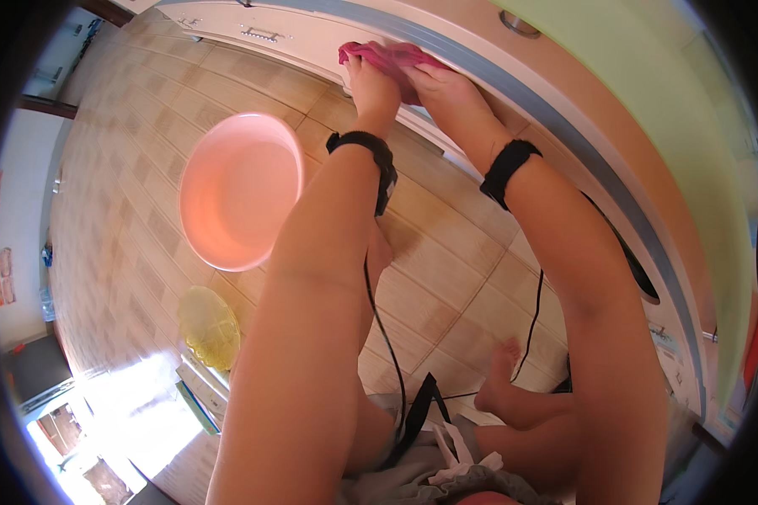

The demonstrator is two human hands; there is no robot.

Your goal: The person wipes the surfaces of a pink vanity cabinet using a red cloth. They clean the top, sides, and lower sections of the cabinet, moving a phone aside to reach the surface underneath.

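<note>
Both arms reach out to a pale cabinet front (303, 42) at the top of the head view. A dark pink cloth (396, 59) is bunched against it. My left hand (372, 91) is closed on the cloth's left part, with some fabric showing past the fingers. On its right part, my right hand (448, 91) grips the same cloth, fingers partly hidden in the folds. Black bands sit on both wrists, the left band (370, 151) carrying a small device.
A pink basin (244, 192) stands on the tiled floor (152, 151), left of my left arm. Nearer me is a translucent yellow dish-like thing (209, 328). A thin black cable (386, 324) hangs between my arms. A pale green surface (648, 126) overhangs the right side.
</note>
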